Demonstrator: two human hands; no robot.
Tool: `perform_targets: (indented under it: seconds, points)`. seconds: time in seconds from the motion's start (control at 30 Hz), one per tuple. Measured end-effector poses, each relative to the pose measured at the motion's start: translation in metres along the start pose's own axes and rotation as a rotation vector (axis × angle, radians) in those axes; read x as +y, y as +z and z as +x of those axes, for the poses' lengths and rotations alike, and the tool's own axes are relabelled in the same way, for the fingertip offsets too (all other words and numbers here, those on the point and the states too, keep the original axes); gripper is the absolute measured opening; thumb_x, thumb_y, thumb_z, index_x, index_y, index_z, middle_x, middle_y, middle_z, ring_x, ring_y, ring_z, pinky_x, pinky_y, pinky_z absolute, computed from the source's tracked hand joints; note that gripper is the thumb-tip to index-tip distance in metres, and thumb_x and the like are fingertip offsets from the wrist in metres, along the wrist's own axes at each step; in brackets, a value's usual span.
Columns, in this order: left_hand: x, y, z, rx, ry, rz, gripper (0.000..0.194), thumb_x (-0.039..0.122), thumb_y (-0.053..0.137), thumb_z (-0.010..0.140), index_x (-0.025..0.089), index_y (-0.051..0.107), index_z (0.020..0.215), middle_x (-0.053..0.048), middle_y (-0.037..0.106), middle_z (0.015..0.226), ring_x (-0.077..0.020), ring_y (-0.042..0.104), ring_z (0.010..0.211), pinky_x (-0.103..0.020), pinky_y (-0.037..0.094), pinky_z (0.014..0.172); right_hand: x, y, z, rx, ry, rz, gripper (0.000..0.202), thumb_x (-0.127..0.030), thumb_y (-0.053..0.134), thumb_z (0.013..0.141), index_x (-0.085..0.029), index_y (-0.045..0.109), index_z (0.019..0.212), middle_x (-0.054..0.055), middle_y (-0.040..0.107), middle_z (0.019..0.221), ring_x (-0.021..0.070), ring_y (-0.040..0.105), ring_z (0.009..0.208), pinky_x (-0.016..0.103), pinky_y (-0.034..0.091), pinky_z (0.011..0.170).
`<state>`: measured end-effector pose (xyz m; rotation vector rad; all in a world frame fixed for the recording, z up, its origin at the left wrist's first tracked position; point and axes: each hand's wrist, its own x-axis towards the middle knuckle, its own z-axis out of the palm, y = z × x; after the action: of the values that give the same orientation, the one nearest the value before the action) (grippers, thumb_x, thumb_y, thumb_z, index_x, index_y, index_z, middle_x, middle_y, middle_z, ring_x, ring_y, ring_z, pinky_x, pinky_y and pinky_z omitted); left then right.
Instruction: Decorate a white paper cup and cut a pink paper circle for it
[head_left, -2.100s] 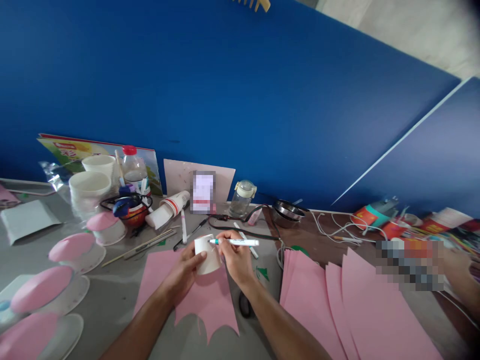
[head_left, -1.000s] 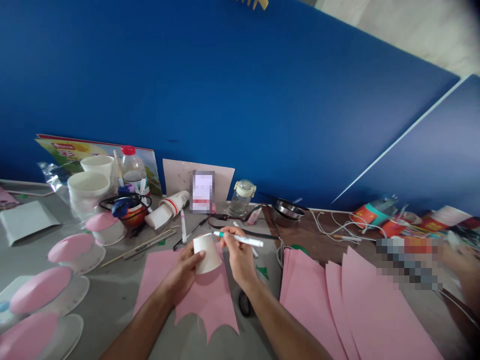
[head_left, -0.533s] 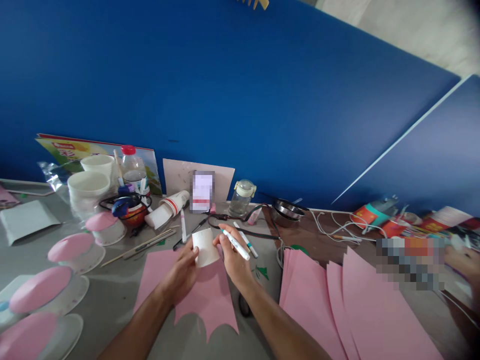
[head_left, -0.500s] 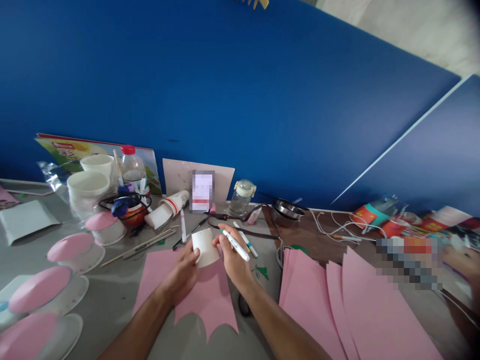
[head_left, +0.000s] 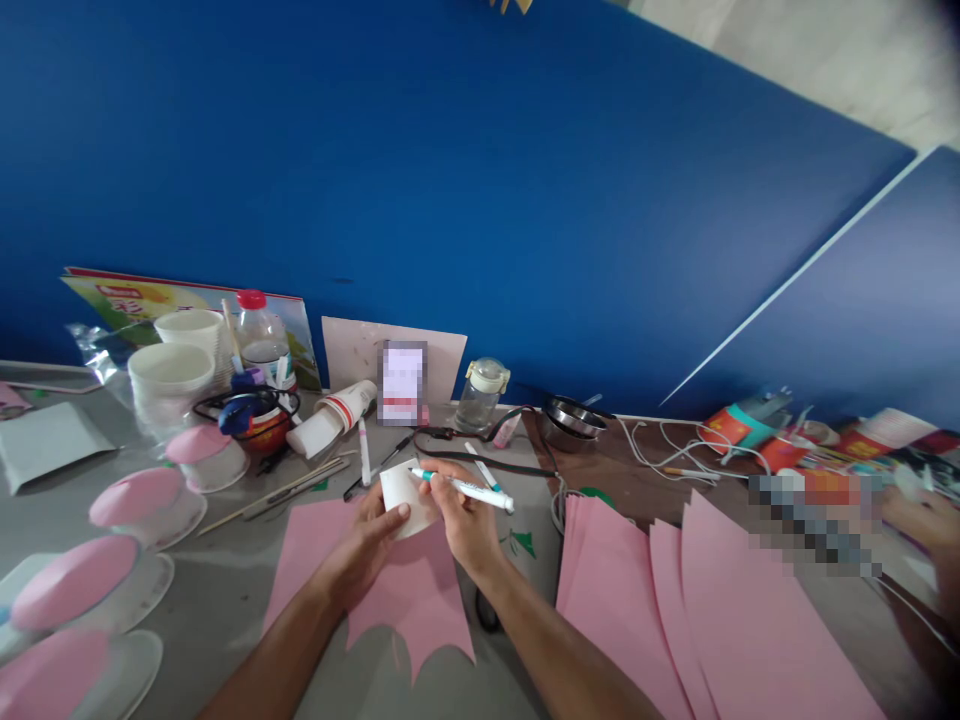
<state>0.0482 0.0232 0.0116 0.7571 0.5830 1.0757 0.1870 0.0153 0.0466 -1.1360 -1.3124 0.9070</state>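
Observation:
My left hand (head_left: 369,540) grips a small curved white paper piece (head_left: 397,488) by its left and lower edge, the thumb lying across its face. In my right hand (head_left: 469,525) is a white marker (head_left: 484,492) with a teal band, held like a pen. Its tip points left and lies at the paper's upper part; whether it touches I cannot tell. Beneath both hands, a pink paper sheet (head_left: 409,600) with a scalloped front edge lies on the grey table.
Pink-topped paper cups (head_left: 75,580) line the left side. Stacked white cups (head_left: 172,380), a red-capped bottle (head_left: 259,340) and a glass jar (head_left: 480,395) stand behind. Pink sheets (head_left: 615,570) lie right, near cables and metal bowls (head_left: 574,420). Another person's hand (head_left: 919,515) shows far right.
The marker has turned in my right hand, its teal end now pointing left at the paper. My right hand has moved closer to the paper, and the left thumb has shifted over its face.

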Motion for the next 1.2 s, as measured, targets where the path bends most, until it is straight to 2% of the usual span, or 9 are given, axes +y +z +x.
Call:
perform_targets:
  seconds: [0.13,0.37,0.9,1.2]
  points:
    - [-0.0011,-0.0007,0.0003,0.017,0.0,0.025,0.043,0.029,0.076,0.072,0.017,0.064,0.111,-0.012,0.07,0.108,-0.0292,0.064,0.096,-0.034,0.046,0.079,0.0013,0.0014,0.0003,0.018,-0.018,-0.011,0.028,-0.04,0.052,0.087,-0.017,0.065,0.098,0.002,0.065,0.071,0.0139,0.058,0.061,0.023,0.046,0.055]
    - [0.0006,0.0018,-0.0007,0.028,0.005,0.03,0.045,0.029,0.077,0.071,0.018,0.063,0.112,-0.011,0.069,0.109,-0.0281,0.063,0.097,-0.032,0.045,0.079,0.0017,-0.0002,-0.0012,-0.026,-0.089,-0.117,0.022,-0.035,0.049,0.089,-0.02,0.064,0.094,0.001,0.064,0.073,0.0129,0.053,0.058,0.023,0.043,0.054]
    - [-0.0019,-0.0004,0.0011,0.016,0.015,0.075,0.049,0.029,0.076,0.071,0.019,0.062,0.117,-0.012,0.068,0.11,-0.0285,0.063,0.097,-0.032,0.045,0.078,0.009,-0.0021,-0.0002,0.001,-0.098,-0.177,0.022,-0.033,0.049,0.09,-0.02,0.066,0.097,0.003,0.068,0.079,0.0161,0.062,0.072,0.024,0.046,0.061]
    - [-0.0013,0.0,0.0008,0.035,0.013,0.076,0.052,0.029,0.078,0.07,0.019,0.062,0.118,-0.011,0.069,0.107,-0.0284,0.062,0.096,-0.032,0.045,0.078,0.0065,-0.0024,0.0013,0.005,-0.099,-0.201,0.02,-0.03,0.049,0.088,-0.02,0.066,0.091,0.002,0.066,0.075,0.0145,0.056,0.063,0.024,0.041,0.054]
